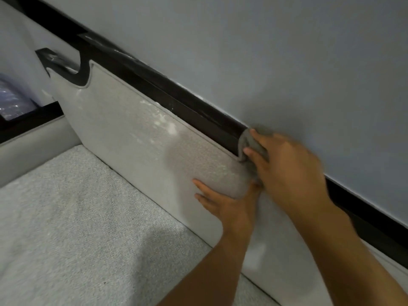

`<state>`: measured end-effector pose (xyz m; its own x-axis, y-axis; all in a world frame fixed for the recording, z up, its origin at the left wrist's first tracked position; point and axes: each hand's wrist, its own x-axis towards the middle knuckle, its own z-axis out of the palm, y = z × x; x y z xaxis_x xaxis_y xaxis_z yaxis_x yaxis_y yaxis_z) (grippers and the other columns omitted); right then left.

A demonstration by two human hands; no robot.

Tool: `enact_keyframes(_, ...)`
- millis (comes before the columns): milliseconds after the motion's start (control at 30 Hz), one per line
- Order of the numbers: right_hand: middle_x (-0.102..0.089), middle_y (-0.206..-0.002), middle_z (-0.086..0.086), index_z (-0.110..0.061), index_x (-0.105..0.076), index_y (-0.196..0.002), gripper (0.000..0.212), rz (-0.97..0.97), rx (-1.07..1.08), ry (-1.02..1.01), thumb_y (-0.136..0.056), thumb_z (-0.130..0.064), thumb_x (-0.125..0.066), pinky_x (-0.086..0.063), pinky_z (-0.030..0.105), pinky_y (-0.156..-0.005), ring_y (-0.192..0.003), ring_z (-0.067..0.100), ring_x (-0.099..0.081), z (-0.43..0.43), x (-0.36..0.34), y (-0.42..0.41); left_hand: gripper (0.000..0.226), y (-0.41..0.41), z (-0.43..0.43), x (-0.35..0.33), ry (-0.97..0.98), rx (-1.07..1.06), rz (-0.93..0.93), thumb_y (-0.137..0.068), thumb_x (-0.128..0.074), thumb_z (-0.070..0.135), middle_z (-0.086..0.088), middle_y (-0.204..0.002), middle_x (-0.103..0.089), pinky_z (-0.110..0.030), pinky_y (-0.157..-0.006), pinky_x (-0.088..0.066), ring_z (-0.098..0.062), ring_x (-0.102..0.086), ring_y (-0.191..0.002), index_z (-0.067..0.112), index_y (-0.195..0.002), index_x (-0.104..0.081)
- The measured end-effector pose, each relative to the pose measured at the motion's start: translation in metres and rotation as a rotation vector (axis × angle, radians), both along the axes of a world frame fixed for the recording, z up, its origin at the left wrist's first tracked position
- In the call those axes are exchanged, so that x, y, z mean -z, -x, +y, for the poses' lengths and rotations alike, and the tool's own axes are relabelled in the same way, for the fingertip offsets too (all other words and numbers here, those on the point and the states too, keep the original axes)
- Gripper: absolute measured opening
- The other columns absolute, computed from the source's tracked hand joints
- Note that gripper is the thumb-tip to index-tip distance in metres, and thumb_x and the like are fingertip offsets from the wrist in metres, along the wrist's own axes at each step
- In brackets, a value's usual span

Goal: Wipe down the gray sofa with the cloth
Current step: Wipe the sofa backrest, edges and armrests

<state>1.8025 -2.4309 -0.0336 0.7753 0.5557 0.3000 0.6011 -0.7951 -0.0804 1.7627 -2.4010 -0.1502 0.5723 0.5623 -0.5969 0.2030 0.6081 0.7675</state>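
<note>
The gray sofa has a light back cushion [132, 120] leaning against a dark wooden frame rail [176, 98], with a textured seat [72, 213] below. My right hand [284, 171] grips a bunched gray cloth [249, 143] against the top right corner of the cushion, at the rail. My left hand [223, 204] lies with straight fingers on the cushion's lower right edge, just below the cloth. Pale dusty smears [159, 120] show on the upper part of the cushion.
A blue-gray wall [265, 51] rises directly behind the rail. A padded armrest [33, 146] closes the sofa at the left, with a dark wooden arm [59, 62] above it. A dark opening [13, 102] shows at the far left edge.
</note>
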Motion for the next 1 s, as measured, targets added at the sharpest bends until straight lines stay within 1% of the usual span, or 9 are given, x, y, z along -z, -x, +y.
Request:
enact_keyframes(200,-0.071,-0.093,0.008,-0.024,-0.067,-0.132,0.049,-0.002,0.066,0.062,-0.091,-0.048,-0.052,-0.039,0.030,-0.063,-0.072,0.034,-0.067,-0.036,-0.009,0.005,0.153,-0.001,-0.003,0.005,-0.044,-0.053,-0.053,-0.024,-0.083,0.084,0.013,-0.165,0.026,-0.061,-0.124,-0.016,-0.021,0.009,-0.156,0.079,-0.131,0.025)
enact_keyframes(367,-0.068,-0.120,0.001,-0.028,-0.057,-0.140,0.043,-0.020,-0.036,0.069,-0.100,-0.044,-0.054,-0.042,0.030,-0.071,-0.097,0.027,-0.066,0.031,0.000,-0.012,0.146,-0.003,-0.002,0.006,-0.051,-0.024,0.007,-0.030,-0.075,0.076,0.012,-0.165,0.024,-0.066,-0.121,-0.021,-0.027,0.003,-0.156,0.076,-0.133,0.027)
enact_keyframes(467,-0.069,-0.115,0.003,-0.023,-0.062,-0.135,0.040,-0.023,-0.093,0.007,-0.097,-0.037,-0.062,-0.046,0.029,-0.072,-0.090,0.025,-0.068,0.036,0.003,-0.008,0.151,-0.002,0.000,0.000,-0.039,-0.003,0.033,-0.023,-0.076,0.079,0.015,-0.164,0.025,-0.066,-0.120,-0.023,-0.029,0.002,-0.156,0.076,-0.134,0.027)
enact_keyframes(533,-0.071,-0.109,0.006,-0.023,-0.066,-0.131,0.038,-0.008,-0.052,-0.023,-0.094,-0.034,-0.066,-0.043,0.028,-0.069,-0.083,0.029,-0.068,0.007,0.003,-0.001,0.156,0.000,-0.001,0.002,-0.062,-0.004,0.013,-0.011,-0.073,0.094,0.017,-0.164,0.026,-0.065,-0.122,-0.018,-0.026,0.004,-0.156,0.078,-0.129,0.029)
enact_keyframes(667,-0.071,-0.101,0.008,-0.023,-0.066,-0.131,0.049,0.038,0.011,0.003,-0.090,-0.047,-0.054,-0.054,0.037,-0.068,-0.081,0.034,-0.067,-0.030,-0.003,0.003,0.151,0.004,-0.001,0.003,-0.099,0.001,-0.050,-0.016,-0.068,0.098,0.017,-0.162,0.028,-0.060,-0.125,-0.010,-0.020,0.008,-0.154,0.076,-0.129,0.031)
enact_keyframes(767,-0.070,-0.103,0.009,-0.022,-0.065,-0.131,0.042,-0.007,-0.033,0.016,-0.096,-0.043,-0.058,-0.041,0.029,-0.067,-0.079,0.030,-0.064,0.005,-0.002,-0.005,0.147,0.002,-0.001,0.004,-0.069,0.003,-0.040,-0.029,-0.078,0.084,0.018,-0.162,0.027,-0.064,-0.123,-0.015,-0.022,0.006,-0.155,0.077,-0.128,0.030)
enact_keyframes(867,-0.067,-0.110,0.002,-0.027,-0.060,-0.133,0.037,-0.033,-0.089,0.033,-0.101,-0.044,-0.053,-0.033,0.027,-0.069,-0.080,0.014,-0.050,0.061,0.004,-0.017,0.146,0.004,0.001,-0.007,-0.031,-0.006,-0.041,-0.025,-0.060,0.095,0.016,-0.164,0.027,-0.063,-0.124,-0.012,-0.024,0.009,-0.156,0.069,-0.139,0.026)
enact_keyframes(933,-0.066,-0.113,0.001,-0.025,-0.059,-0.136,0.038,-0.051,-0.133,0.006,-0.101,-0.040,-0.055,-0.036,0.027,-0.069,-0.086,0.017,-0.058,0.077,0.007,-0.020,0.154,0.006,0.006,-0.019,0.056,-0.049,-0.053,-0.016,-0.039,0.104,0.014,-0.166,0.022,-0.060,-0.126,-0.007,-0.022,0.013,-0.157,0.057,-0.153,0.015)
enact_keyframes(1000,-0.066,-0.110,0.006,-0.020,-0.060,-0.137,0.041,-0.088,-0.190,-0.017,-0.097,-0.030,-0.065,-0.044,0.031,-0.069,-0.086,0.024,-0.062,0.065,0.012,-0.011,0.144,0.007,0.008,-0.019,0.051,-0.018,-0.095,-0.029,-0.045,0.097,0.013,-0.167,0.022,-0.056,-0.127,-0.008,-0.021,0.012,-0.157,0.055,-0.152,0.015)
